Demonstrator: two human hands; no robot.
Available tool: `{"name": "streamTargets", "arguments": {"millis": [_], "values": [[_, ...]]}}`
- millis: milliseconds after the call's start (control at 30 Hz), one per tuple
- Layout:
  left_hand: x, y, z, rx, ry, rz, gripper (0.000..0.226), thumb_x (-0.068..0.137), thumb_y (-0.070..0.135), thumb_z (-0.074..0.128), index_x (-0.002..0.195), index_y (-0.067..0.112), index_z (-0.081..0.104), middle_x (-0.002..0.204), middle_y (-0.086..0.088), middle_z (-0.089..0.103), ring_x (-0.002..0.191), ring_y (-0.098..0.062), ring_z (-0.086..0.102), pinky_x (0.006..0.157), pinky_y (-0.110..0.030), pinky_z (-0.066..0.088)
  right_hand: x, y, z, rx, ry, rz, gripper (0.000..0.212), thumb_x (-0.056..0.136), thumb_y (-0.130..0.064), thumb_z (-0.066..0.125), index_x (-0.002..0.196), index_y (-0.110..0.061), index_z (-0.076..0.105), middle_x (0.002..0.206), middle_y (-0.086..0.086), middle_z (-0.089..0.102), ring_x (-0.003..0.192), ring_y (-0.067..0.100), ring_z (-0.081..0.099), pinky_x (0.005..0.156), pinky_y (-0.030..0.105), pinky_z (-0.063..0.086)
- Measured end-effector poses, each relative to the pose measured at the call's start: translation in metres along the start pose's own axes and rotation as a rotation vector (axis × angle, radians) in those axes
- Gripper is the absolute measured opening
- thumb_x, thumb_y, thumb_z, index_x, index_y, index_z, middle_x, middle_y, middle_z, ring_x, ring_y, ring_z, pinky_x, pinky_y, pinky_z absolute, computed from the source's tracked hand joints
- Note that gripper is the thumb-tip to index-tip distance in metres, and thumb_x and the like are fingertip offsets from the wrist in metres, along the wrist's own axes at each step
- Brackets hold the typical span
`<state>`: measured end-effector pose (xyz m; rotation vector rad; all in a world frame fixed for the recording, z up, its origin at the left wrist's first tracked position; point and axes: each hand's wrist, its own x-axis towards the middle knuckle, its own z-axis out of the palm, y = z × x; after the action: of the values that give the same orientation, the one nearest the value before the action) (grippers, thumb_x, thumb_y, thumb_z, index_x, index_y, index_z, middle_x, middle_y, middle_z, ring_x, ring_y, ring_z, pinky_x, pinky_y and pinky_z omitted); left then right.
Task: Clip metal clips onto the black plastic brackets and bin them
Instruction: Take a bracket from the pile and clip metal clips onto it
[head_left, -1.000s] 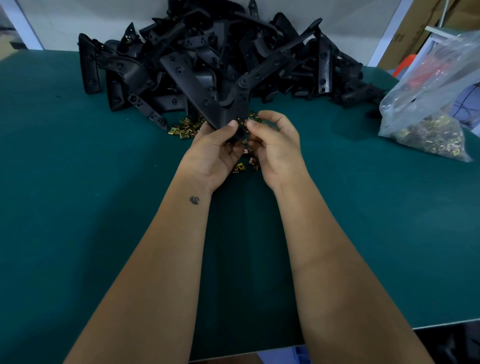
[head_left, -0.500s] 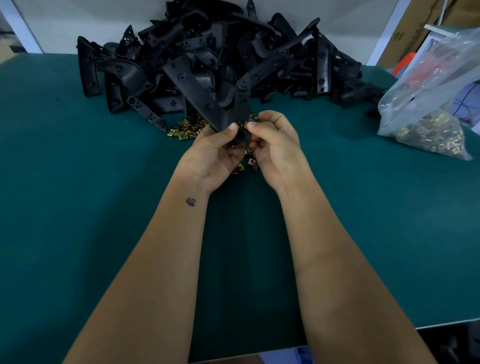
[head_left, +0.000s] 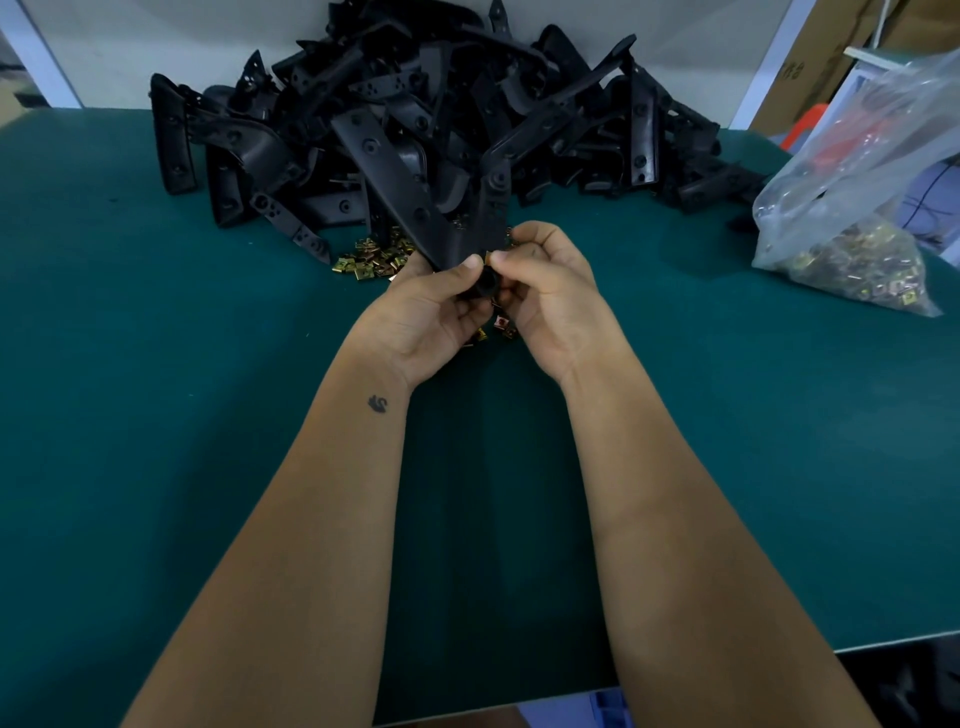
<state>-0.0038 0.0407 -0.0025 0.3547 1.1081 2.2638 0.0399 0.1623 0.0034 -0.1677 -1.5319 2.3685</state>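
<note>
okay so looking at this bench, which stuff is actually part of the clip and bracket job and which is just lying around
Part of the job:
- black bracket, held by the left hand
- metal clip, pinched by the right hand
- loose clips on the green mat
- bracket pile
- bag of clips

Just lying about:
- cardboard boxes
- orange item

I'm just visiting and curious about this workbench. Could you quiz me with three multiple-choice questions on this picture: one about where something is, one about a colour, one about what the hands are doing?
1. Where is the clear plastic bag of clips?
A. At the table's right edge
B. Under the bracket pile
C. In the person's lap

2. What colour is the table top?
A. White
B. Dark green
C. Red

3. What are the two hands doing?
A. Resting flat
B. Holding one black bracket together
C. Opening the bag

Answers:
1 A, it lies far right.
2 B, the bare surface is dark green.
3 B, left hand and right hand grip the black bracket.
</note>
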Motion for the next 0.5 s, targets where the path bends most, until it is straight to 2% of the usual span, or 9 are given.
{"name": "streamTargets", "arguments": {"millis": [200,367,500], "values": [[0.0003,-0.0014,0.0004,0.016,0.009,0.003,0.029,0.098,0.004,0.051,0.125,0.015,0.05,0.098,0.002,0.068,0.08,-0.01,0.063,0.068,-0.021,0.052,0.0002,0.0001,0.0004,-0.022,-0.003,-0.001,0.023,0.088,0.008,0.059,0.095,-0.013,0.055,0.053,-0.011,0.047,0.063,0.009,0.049,0.069,0.028,0.041],[0.0001,-0.0008,0.001,0.029,0.0,-0.007,0.031,0.099,0.004,0.05,0.128,0.014,0.049,0.099,0.001,0.066,0.081,-0.011,0.062,0.065,-0.02,0.05,0.0,0.0004,-0.0003,-0.06,0.0,-0.006,0.023,0.087,0.007,0.061,0.096,-0.013,0.056,0.054,-0.012,0.048,0.064,0.009,0.049,0.07,0.028,0.041],[-0.0004,0.0001,-0.001,-0.056,-0.009,-0.01,0.027,0.099,0.004,0.049,0.124,0.013,0.051,0.102,-0.001,0.065,0.084,-0.013,0.061,0.067,-0.02,0.051,0.0001,0.002,0.0028,-0.08,-0.001,-0.048,0.021,0.087,0.003,0.063,0.1,-0.012,0.057,0.059,-0.011,0.055,0.066,0.008,0.053,0.067,0.028,0.042]]}}
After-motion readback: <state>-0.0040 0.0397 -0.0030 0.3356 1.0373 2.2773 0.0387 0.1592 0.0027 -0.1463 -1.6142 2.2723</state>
